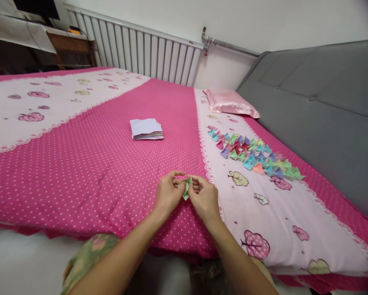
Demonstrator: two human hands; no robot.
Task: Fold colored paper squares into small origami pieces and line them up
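My left hand (168, 192) and my right hand (204, 198) meet over the near edge of the pink dotted bedspread (110, 164). Both pinch a small light-green folded paper piece (187, 187) between their fingertips. To the right, on the pale patterned strip, lie several folded paper pieces (253, 155) in many colours, set in rows. Farther up the bed sits a stack of square paper sheets (146, 129), white on top with coloured edges showing.
A pink satin pillow (229, 101) lies at the head of the bed by the grey padded headboard (319, 106). A white radiator (140, 49) lines the far wall. A desk (33, 37) stands at the far left.
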